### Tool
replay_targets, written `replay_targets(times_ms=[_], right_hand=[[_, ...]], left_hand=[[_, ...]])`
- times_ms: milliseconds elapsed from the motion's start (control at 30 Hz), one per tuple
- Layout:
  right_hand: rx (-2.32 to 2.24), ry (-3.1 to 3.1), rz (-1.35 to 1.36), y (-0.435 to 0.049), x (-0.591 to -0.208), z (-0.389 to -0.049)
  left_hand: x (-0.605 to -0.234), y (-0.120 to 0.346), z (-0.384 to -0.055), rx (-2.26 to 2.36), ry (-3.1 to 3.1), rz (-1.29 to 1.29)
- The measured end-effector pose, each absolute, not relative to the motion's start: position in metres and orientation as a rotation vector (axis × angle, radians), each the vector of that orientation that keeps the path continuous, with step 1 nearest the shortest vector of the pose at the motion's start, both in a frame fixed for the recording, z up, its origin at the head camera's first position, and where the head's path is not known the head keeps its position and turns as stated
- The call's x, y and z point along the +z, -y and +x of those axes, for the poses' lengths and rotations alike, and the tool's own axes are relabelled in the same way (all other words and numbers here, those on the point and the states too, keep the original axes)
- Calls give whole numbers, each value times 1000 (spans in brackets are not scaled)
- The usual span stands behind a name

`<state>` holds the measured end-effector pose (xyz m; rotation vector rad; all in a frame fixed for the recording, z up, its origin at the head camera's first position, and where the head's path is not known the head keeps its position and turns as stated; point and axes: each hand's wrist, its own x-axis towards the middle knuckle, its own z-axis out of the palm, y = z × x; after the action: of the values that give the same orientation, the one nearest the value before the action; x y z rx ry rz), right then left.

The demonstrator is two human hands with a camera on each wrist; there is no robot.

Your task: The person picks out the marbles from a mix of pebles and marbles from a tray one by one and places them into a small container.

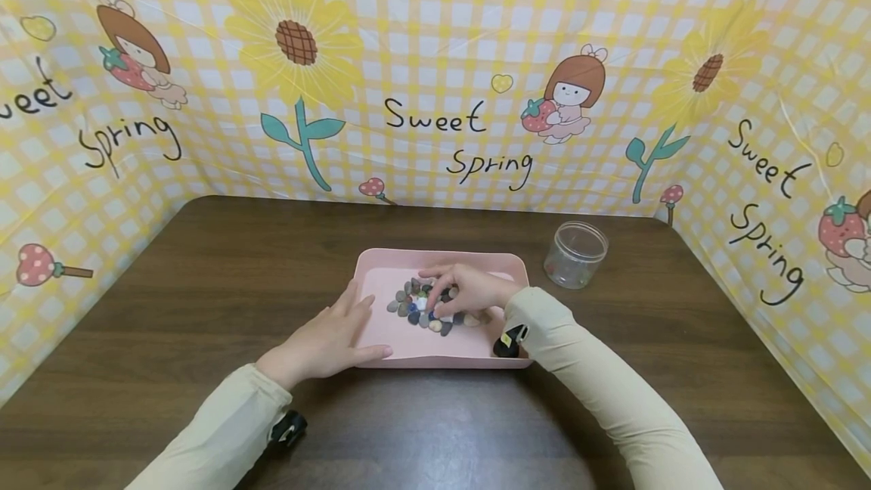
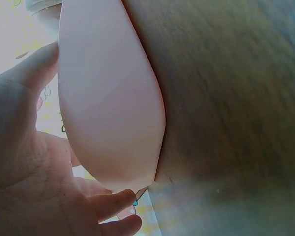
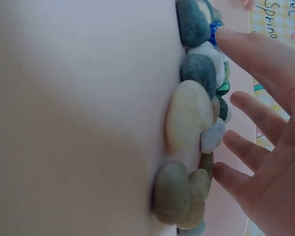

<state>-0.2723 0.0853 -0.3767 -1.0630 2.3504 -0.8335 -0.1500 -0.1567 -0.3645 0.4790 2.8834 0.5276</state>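
In the head view my left hand [image 1: 327, 342] rests on the left end of a pink tray [image 1: 408, 346], fingers spread over its rim and thumb along the near side. From the left wrist view, fingers lie against the tray's outer wall [image 2: 110, 98]. My right hand [image 1: 469, 287] reaches down over a cluster of pebbles [image 1: 445, 329] inside the tray. Its thumb tip meets a blue glass bead [image 3: 215, 30] among the stones, and the other fingers are loosely extended. Around it lie a cream pebble [image 3: 189, 118], grey pebbles [image 3: 198, 71] and a green glass piece [image 3: 223, 88].
A clear plastic jar [image 1: 575, 255] stands on the dark wooden table [image 1: 435, 429], just right of the tray. Yellow checked cloth [image 1: 435, 44] with printed flowers and figures hangs around the table's back and sides.
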Motion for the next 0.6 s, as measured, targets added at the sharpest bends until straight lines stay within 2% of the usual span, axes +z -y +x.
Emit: replay_targets(times_ms=[600], right_hand=[[-817, -2387, -1095, -88, -374, -273]], left_hand=[[-365, 157, -150, 522, -2894, 483]])
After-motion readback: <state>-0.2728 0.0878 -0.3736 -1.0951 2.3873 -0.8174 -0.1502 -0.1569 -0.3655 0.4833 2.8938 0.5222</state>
